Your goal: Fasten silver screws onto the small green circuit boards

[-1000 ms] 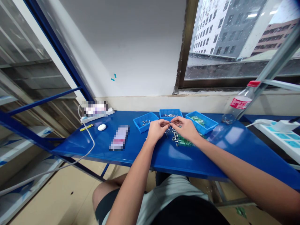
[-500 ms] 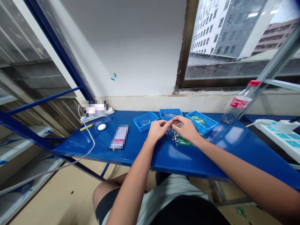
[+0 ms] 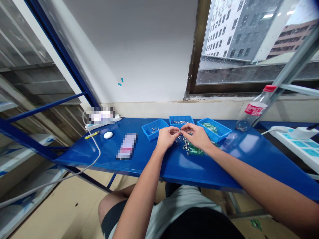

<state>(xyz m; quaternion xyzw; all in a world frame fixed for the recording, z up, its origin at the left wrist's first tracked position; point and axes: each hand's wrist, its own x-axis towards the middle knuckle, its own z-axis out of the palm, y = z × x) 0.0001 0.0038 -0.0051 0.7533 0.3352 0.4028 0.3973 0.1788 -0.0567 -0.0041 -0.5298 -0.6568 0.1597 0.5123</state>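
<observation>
The bare left forearm [image 3: 143, 192] reaches forward and the bare right forearm [image 3: 249, 176] slants in from the side; left hand [image 3: 165, 138] and right hand [image 3: 198, 136] meet tip to tip, fingers [image 3: 188, 126] curled in a pinch

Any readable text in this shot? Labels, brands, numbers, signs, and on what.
None legible.
Bottle label: pale marks on red, too blurred to read.
Flat slab on the table: pixelated, unreadable.
Item on the far-left power strip: pixelated, unreadable.
</observation>
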